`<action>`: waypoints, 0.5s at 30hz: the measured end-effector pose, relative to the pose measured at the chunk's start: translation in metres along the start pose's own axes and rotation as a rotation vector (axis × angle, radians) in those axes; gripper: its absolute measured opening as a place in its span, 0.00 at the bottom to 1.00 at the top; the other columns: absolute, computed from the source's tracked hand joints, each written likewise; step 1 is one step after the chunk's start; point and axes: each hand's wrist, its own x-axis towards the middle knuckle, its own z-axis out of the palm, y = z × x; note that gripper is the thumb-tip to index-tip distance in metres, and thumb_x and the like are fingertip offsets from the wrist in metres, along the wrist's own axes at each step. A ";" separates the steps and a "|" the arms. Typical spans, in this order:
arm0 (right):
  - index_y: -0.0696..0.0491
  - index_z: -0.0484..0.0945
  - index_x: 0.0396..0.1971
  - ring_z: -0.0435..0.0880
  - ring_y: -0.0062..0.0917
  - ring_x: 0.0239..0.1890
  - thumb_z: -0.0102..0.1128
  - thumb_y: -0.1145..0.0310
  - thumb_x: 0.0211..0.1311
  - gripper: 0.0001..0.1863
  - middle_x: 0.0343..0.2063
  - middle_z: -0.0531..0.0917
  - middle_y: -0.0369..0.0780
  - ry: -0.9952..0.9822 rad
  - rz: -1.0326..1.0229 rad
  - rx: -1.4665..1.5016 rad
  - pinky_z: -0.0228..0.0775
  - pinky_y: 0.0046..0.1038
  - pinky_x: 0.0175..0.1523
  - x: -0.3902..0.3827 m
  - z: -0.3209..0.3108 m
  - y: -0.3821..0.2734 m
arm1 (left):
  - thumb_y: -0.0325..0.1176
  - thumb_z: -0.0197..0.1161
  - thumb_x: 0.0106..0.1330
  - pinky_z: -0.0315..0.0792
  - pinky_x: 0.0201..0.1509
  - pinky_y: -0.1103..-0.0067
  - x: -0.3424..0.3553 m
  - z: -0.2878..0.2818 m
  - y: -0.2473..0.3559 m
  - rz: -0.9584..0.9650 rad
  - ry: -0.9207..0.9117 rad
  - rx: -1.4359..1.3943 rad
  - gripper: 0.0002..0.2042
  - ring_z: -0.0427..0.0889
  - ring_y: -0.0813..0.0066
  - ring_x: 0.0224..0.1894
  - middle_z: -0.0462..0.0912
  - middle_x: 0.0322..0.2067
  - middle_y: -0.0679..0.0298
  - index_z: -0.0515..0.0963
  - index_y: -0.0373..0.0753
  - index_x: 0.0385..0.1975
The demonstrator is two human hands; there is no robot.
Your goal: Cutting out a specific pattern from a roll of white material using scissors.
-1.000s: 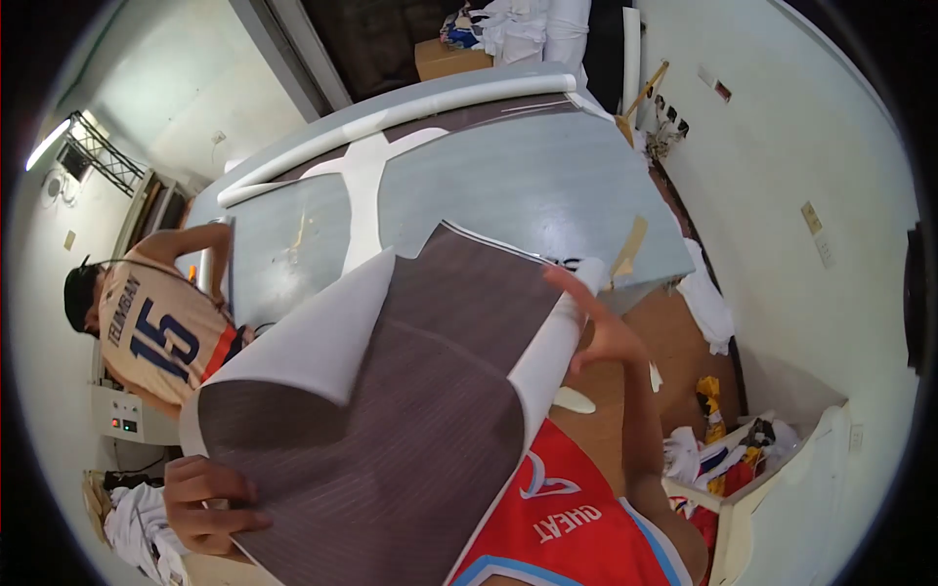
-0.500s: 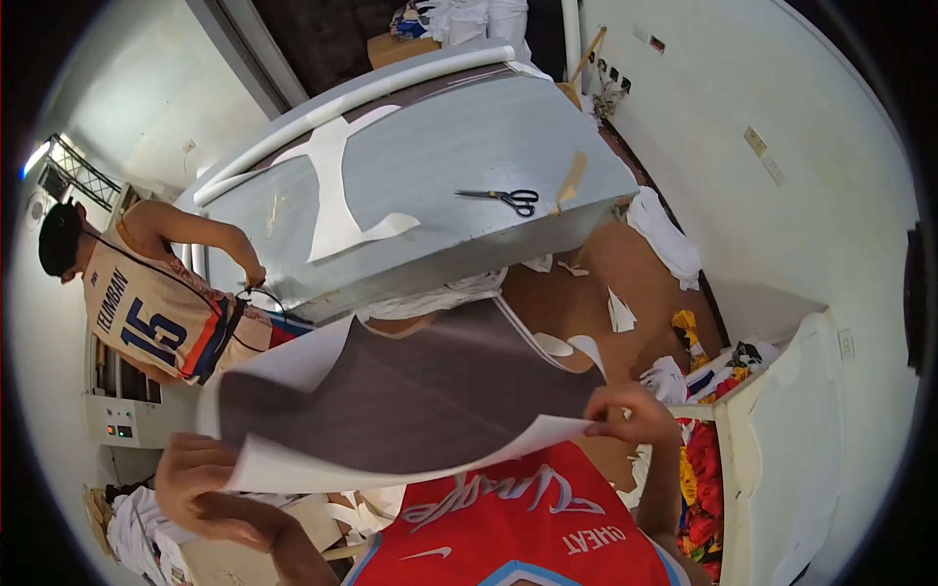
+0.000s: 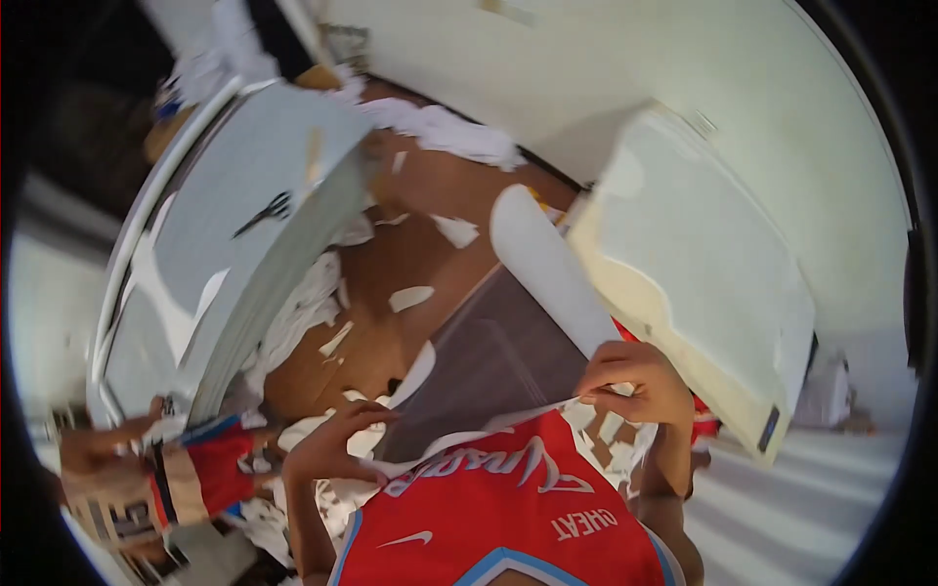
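A large cut sheet [image 3: 489,352], dark grey on one face and white on the other, hangs in front of me; whether it is paper or cloth I cannot tell. Its near edge runs across my red jersey [image 3: 518,508]. My left hand [image 3: 337,439] grips one near corner, thumb below and fingers above. At the other near corner, my right hand [image 3: 637,379] pinches the edge between thumb and fingers. The far right part curls over, showing a long white flap [image 3: 547,264] beside the pale cabinet-like unit.
To the left stands a grey worktable [image 3: 244,156] with black-handled scissors [image 3: 266,213] and a white cut piece [image 3: 161,303] on it. A co-worker [image 3: 147,479] is at the lower left. White scraps [image 3: 454,230] litter the brown floor. The pale-topped unit [image 3: 699,254] is at right.
My view has turned to the right, so the table and co-worker now appear farther left. Both hands still hold the sheet; they are closer together, and its far part now reaches the pale-topped unit.
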 end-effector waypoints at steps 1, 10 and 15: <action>0.51 0.84 0.28 0.80 0.23 0.27 0.65 0.80 0.46 0.09 0.24 0.81 0.35 0.047 -0.027 -0.048 0.69 0.23 0.27 -0.009 -0.008 -0.004 | 0.43 0.79 0.39 0.67 0.56 0.72 0.018 0.011 -0.003 -0.024 0.026 -0.006 0.34 0.74 0.64 0.51 0.74 0.51 0.62 0.76 0.43 0.50; 0.50 0.81 0.24 0.78 0.24 0.23 0.67 0.74 0.44 0.05 0.21 0.79 0.32 0.202 -0.077 -0.396 0.66 0.25 0.23 -0.060 -0.087 -0.013 | 0.29 0.72 0.46 0.71 0.35 0.73 0.038 -0.007 0.096 -0.149 -0.300 0.192 0.10 0.80 0.62 0.33 0.81 0.27 0.62 0.81 0.37 0.28; 0.48 0.81 0.24 0.77 0.25 0.30 0.71 0.67 0.41 0.08 0.25 0.80 0.30 0.012 -0.209 -0.419 0.68 0.28 0.33 -0.026 -0.112 0.004 | 0.34 0.69 0.50 0.70 0.42 0.75 -0.048 -0.103 0.182 -0.140 0.285 0.729 0.17 0.76 0.67 0.36 0.78 0.34 0.58 0.75 0.38 0.38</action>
